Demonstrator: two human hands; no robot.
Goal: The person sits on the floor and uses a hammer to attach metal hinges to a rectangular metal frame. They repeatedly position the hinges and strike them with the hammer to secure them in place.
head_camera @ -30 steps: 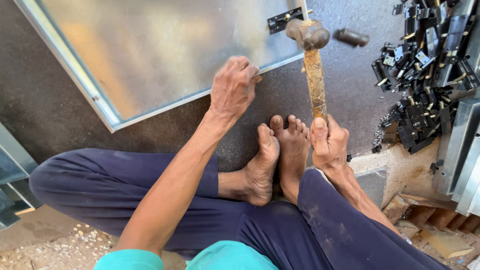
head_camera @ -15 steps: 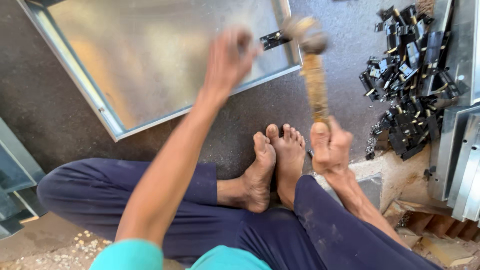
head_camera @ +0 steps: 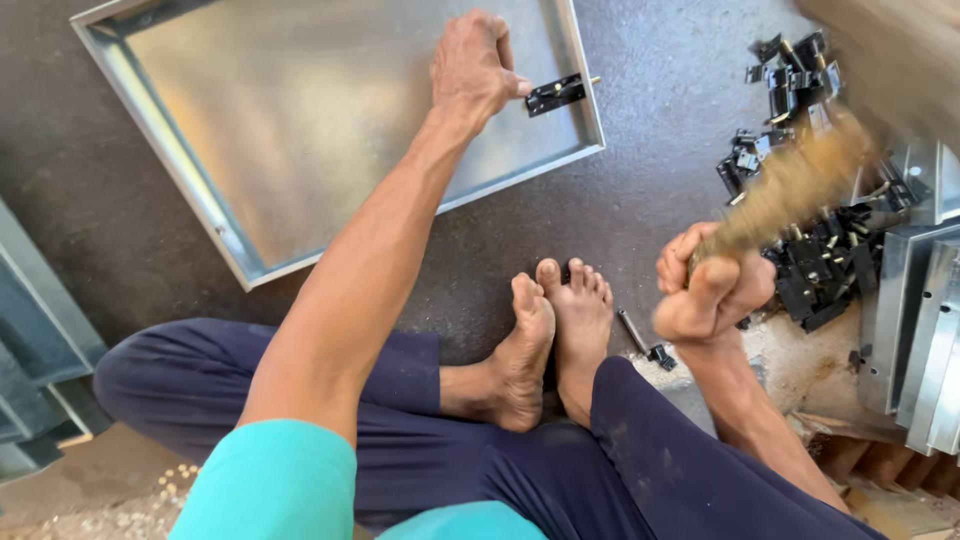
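Head view first: my left hand [head_camera: 475,65] is pressed down on the galvanised sheet-metal panel [head_camera: 300,130], fingertips pinching a small black latch bracket [head_camera: 557,93] against the panel's raised edge, so it is closed on that bracket. My right hand [head_camera: 710,285] is clenched round the wooden handle of a hammer [head_camera: 800,180], which is raised and blurred; its head is lost in the blur, so I cannot tell where it points. I'd judge the plain risk to be the hammer landing on the left fingers, since they sit right on the bracket with little free metal beside them. A glancing hit could also kick the bracket out of line or dent the thin panel. Just below the left hand, my bare feet [head_camera: 550,330] lie on the floor [head_camera: 650,190], close to a loose bolt [head_camera: 640,340]; a dropped hammer would find them. Beyond the right hand a heap of black hardware [head_camera: 810,260] lies beside stacked metal panels [head_camera: 925,330].
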